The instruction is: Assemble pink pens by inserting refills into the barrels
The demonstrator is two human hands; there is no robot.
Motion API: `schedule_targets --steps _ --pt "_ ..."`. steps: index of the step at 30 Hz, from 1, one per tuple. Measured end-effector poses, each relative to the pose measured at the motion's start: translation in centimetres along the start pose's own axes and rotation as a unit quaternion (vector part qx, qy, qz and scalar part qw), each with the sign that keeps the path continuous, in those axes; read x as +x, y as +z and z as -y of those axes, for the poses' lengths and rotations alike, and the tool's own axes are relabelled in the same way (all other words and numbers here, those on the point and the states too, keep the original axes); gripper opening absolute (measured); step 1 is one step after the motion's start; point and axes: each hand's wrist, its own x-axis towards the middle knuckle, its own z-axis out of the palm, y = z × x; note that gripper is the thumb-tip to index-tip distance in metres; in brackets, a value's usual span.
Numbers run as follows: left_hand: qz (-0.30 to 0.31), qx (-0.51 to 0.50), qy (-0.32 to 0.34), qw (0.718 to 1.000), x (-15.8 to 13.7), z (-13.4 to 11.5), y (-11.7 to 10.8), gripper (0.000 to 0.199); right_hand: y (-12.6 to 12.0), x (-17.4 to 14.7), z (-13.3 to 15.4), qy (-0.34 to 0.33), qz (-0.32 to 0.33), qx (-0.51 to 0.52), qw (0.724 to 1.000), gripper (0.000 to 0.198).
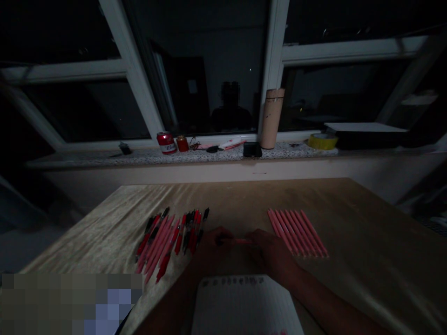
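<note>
Over the middle of the table, my left hand (213,243) and my right hand (267,249) face each other with curled fingers. Between them lies a slim pink pen (240,241), level and sideways, with an end in each hand. A lined notepad (244,304) is just below my hands, close to me. Left of my left hand is a loose heap of pink pens (159,244), mixed with red pens (179,239) and black pens (206,214). Several pink pens (296,232) form a neat slanted row beside my right hand. Dim light blurs the fingertips.
A pale cloth covers the table (366,242). Behind it, the speckled windowsill (139,160) carries a red can (166,143), a small red jar (182,143), a tall tan cylinder (273,118), a dark small box (252,149) and a yellow tape roll (322,141).
</note>
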Motion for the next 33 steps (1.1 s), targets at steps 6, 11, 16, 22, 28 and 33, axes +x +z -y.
schedule_targets --steps 6,11,16,22,28,33 --pt "0.006 0.006 0.01 1.0 -0.05 0.01 0.0 0.017 0.02 -0.01 -0.15 0.002 0.011 0.006 1.0 0.022" --pt "0.005 0.004 0.002 1.0 -0.01 0.3 0.09 0.017 -0.25 0.07 0.05 0.006 0.023 -0.001 1.0 0.023" --pt "0.005 0.015 -0.003 1.0 0.02 0.32 0.08 0.017 -0.27 0.09 0.07 0.0 0.033 -0.002 0.999 0.023" --pt "0.005 0.027 0.024 0.999 -0.14 0.25 0.01 0.019 -0.35 0.08 0.3 0.002 0.025 -0.009 1.0 0.023" --pt "-0.015 0.017 0.005 1.0 -0.25 0.1 0.22 0.029 -0.35 0.13 0.43 0.004 0.022 -0.023 0.999 0.022" --pt "0.019 0.036 0.017 0.999 -0.28 -0.27 0.16 0.023 0.08 0.05 0.03 -0.005 0.011 -0.021 1.0 0.021"
